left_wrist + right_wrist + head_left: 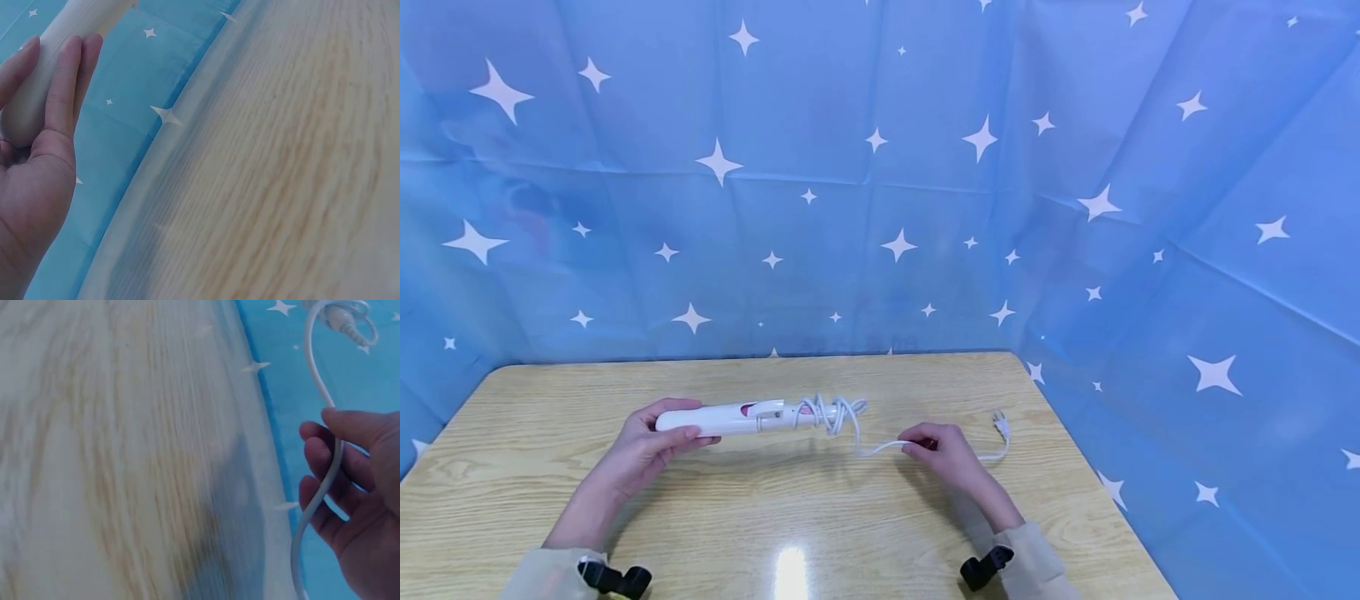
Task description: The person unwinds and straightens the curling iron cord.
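A white hair straightener [722, 419] with pink parts is held up above the table, lying nearly level. My left hand [651, 442] grips its thick left end, thumb on the near side and fingers behind; the left wrist view shows the palm under the rounded end of the straightener [37, 94]. Loops of white cord [838, 414] wrap round its right part. My right hand [946, 454] pinches the loose length of cord [320, 369] between thumb and fingers. Beyond that hand the cord runs right to a two-prong plug [1001, 425].
The wood-grain table [715, 517] spreads under both hands, its right edge slanting away. Behind and beside it hangs a blue cloth [820, 108] with white stars. Small black cameras [613, 577] sit on both wrists.
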A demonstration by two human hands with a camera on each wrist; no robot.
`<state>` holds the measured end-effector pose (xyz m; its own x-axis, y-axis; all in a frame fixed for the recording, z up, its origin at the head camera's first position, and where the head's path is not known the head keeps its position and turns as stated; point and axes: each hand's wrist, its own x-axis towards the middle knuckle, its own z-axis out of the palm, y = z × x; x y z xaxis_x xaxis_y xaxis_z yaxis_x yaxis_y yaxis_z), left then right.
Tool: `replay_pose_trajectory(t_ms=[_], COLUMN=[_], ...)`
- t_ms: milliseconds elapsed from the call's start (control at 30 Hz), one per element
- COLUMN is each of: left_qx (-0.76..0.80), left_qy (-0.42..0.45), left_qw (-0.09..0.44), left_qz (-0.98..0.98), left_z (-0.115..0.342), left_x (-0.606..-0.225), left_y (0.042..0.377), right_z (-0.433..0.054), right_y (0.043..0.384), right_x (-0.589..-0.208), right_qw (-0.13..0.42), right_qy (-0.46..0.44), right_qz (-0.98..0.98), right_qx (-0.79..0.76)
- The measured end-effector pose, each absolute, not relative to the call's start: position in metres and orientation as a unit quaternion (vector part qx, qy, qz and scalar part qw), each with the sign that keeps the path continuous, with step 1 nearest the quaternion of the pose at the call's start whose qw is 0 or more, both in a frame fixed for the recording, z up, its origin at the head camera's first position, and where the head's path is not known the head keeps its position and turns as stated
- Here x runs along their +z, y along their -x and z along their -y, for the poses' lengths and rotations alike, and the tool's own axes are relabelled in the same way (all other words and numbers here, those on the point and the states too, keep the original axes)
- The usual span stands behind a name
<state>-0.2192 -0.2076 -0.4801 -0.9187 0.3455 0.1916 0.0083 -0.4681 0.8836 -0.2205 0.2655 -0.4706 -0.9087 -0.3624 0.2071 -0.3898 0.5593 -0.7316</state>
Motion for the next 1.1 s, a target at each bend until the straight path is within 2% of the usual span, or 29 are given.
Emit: replay_pose_trajectory(t_ms=[300,867,1100], left_qx=[0.848,0.860,0.855], left_qy=[-0.171,-0.190,-0.187], left_qw=[0.100,0.093,0.093], left_qz=[-0.492,-0.464,-0.474], left_z=[0.209,0.220,0.223], left_x=[-0.480,-0.482,-0.481], left_y=[0.218,0.215,0.214], right_z=[-0.278,-0.321,-0.326], right_y=[0.215,0.210,0.212], right_x=[-0.460,-0.462,-0.466], right_qw=[0.022,0.048,0.046], right_qy=[-0.180,-0.115,-0.135], right_qz=[0.837,0.844,0.839], right_qx=[0.516,0.521,0.525])
